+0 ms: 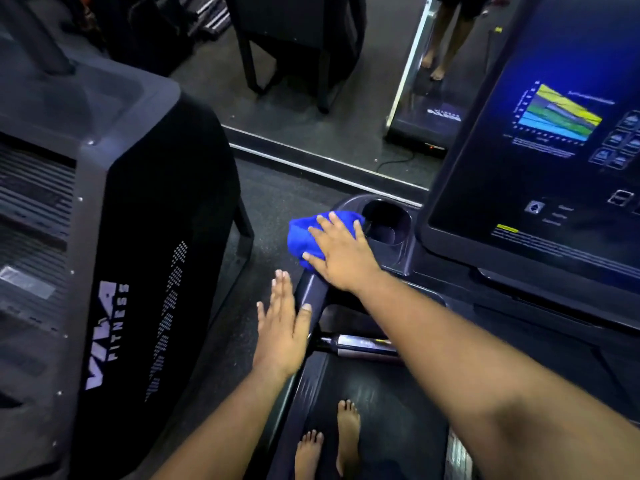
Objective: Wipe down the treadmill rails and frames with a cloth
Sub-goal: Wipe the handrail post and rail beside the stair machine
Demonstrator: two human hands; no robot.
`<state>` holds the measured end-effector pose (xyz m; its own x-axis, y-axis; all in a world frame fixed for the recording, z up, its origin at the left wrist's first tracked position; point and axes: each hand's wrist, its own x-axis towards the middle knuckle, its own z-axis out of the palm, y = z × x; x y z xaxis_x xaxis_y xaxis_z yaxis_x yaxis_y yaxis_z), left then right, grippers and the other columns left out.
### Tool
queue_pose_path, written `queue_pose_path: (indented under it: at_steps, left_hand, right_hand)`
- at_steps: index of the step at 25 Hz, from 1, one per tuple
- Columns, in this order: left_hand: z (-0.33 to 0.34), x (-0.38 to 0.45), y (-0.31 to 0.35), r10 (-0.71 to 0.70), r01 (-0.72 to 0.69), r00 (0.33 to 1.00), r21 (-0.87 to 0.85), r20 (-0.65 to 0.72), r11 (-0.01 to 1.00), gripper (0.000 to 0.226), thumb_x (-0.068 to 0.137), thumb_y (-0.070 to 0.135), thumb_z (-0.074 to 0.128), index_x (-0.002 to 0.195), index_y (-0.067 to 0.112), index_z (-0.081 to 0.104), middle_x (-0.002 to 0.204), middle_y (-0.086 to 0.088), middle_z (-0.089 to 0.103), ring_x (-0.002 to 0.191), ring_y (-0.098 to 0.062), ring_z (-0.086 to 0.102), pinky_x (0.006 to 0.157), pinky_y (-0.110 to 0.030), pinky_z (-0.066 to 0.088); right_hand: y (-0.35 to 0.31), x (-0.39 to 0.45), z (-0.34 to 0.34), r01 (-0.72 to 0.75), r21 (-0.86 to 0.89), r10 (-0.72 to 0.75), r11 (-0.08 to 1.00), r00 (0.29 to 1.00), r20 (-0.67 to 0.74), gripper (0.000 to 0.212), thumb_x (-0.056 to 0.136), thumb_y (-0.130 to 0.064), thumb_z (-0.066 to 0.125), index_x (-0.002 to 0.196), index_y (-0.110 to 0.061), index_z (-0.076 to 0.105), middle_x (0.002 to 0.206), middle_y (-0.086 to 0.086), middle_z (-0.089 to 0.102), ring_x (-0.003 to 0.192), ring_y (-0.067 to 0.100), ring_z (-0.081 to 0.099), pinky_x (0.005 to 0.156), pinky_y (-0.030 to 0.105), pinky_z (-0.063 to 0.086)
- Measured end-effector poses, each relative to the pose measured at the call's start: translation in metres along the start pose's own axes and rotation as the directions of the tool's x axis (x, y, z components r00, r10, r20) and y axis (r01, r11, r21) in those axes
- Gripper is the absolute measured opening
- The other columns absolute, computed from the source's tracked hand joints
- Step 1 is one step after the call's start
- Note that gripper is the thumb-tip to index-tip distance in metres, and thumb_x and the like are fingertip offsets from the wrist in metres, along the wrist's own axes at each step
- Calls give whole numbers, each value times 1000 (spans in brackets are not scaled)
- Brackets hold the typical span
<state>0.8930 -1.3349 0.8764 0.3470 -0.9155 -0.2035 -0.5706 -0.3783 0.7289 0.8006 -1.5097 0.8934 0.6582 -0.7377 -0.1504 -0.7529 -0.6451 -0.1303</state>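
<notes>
A bright blue cloth (302,233) lies bunched on the top of the treadmill's dark left handrail (311,289), just beside the cup holder (388,220). My right hand (337,252) presses flat on the cloth with fingers spread and straight. My left hand (282,329) is held flat with straight fingers against the outer side of the same rail, lower down, its thumb resting on the rail. The treadmill console screen (540,140) glows blue at the right.
A large black machine marked VIVA FITNESS (145,271) stands close on the left, with a narrow strip of floor between it and the rail. A mirror (329,81) runs along the wall ahead. My bare feet (329,441) stand on the treadmill belt.
</notes>
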Motion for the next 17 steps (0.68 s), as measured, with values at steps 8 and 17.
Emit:
queue_pose_path:
  at_steps: [8, 17]
  left_hand:
    - [1, -1, 4, 48, -44, 999, 157, -23, 987, 81, 91, 63, 10, 148, 21, -28, 161, 4, -28, 149, -6, -21, 121, -42, -14]
    - [4, 4, 0, 19, -23, 999, 151, 29, 988, 82, 89, 70, 6, 156, 25, -14, 162, 11, -21, 150, -5, -14, 123, -47, -7]
  right_hand:
    - [-26, -25, 4, 23, 22, -22, 999, 998, -52, 58, 97, -52, 35, 147, -25, 41, 161, 0, 29, 152, 22, 15, 120, 53, 15]
    - [22, 39, -20, -115, -71, 121, 991, 988, 99, 65, 100, -56, 33, 155, -24, 24, 167, 3, 7, 153, 22, 1, 120, 57, 9]
